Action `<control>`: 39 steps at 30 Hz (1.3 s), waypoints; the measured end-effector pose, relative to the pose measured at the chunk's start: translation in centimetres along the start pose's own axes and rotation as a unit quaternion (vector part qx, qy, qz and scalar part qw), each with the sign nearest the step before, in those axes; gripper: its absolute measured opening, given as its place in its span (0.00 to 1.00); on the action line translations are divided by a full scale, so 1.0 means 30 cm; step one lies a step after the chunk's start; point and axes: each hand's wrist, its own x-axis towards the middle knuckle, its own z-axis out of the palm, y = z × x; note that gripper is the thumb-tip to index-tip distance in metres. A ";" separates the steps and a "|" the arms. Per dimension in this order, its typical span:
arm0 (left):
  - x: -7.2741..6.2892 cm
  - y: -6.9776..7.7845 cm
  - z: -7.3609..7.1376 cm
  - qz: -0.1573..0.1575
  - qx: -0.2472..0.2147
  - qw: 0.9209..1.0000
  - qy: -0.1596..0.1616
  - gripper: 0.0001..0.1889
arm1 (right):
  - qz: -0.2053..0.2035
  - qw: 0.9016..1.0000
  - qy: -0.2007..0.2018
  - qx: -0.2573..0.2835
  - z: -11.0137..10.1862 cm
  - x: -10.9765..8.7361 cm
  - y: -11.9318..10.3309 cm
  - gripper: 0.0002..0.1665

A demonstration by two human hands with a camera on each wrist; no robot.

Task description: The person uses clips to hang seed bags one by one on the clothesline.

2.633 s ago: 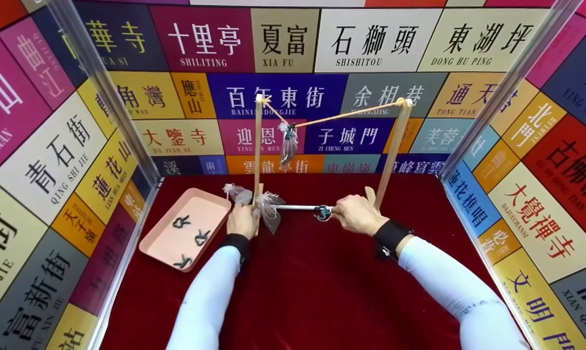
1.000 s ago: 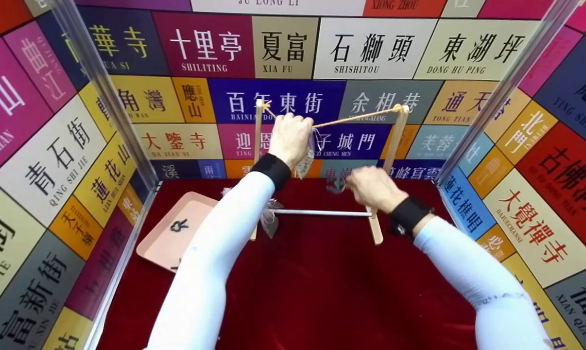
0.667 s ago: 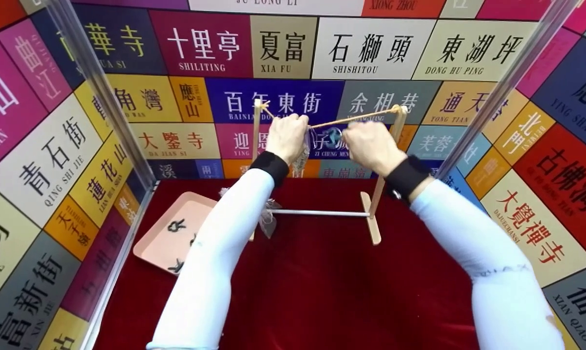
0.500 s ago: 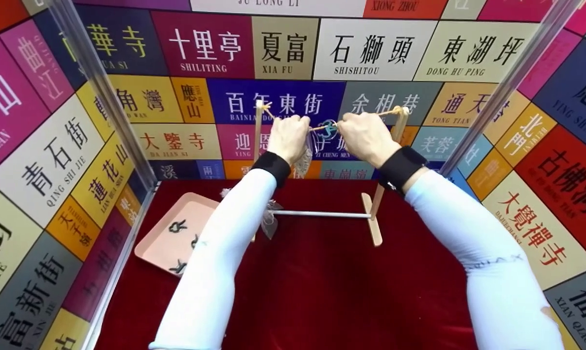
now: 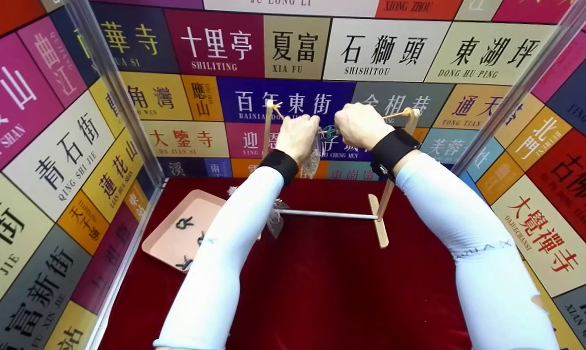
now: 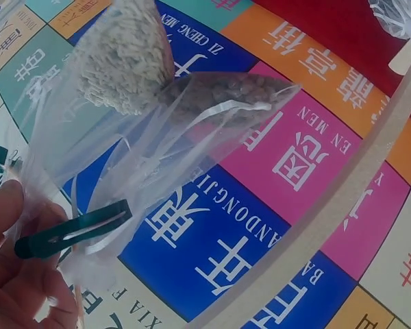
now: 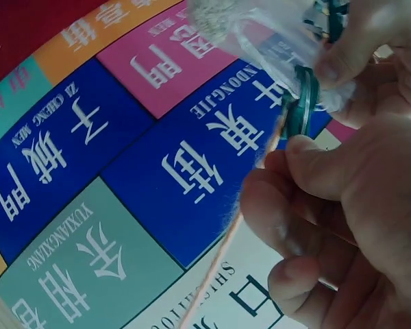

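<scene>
In the head view my left hand (image 5: 298, 138) is raised to the cord (image 5: 390, 115) stretched between two wooden posts. It pinches the gathered neck of a sheer mesh bag (image 5: 311, 163); the left wrist view shows pale grains in this bag (image 6: 123, 58). Beside it hangs a second mesh bag (image 6: 226, 96) with dark lumps, under a green clip (image 6: 75, 229). My right hand (image 5: 363, 124) faces the left one and pinches another green clip (image 7: 301, 103), which sits at the cord and the pale bag's neck. Whether its jaws have closed on both, I cannot tell.
A pink tray (image 5: 164, 240) with several dark clips (image 5: 183, 222) lies left, partly behind my left sleeve. More mesh bags (image 5: 276, 218) lie by the left post's foot. A white rod (image 5: 332, 214) joins the posts low down; the right post (image 5: 384, 199) stands near my right forearm.
My left hand has risen from the bags by the left post to the cord, bringing a bag. My right hand has lifted its clip from rod level up to the cord, beside the left hand.
</scene>
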 end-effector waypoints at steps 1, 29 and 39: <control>0.001 0.001 0.000 -0.001 0.001 1.000 0.000 0.09 | -0.002 1.000 0.000 0.003 -0.002 0.002 -0.002 0.11; -0.024 -0.018 0.006 0.028 -0.019 0.999 0.010 0.06 | -0.027 1.000 -0.011 0.011 0.043 0.016 -0.025 0.22; -0.101 -0.070 0.014 0.095 -0.054 0.988 0.104 0.05 | 0.001 1.000 -0.018 0.022 0.144 -0.071 0.014 0.23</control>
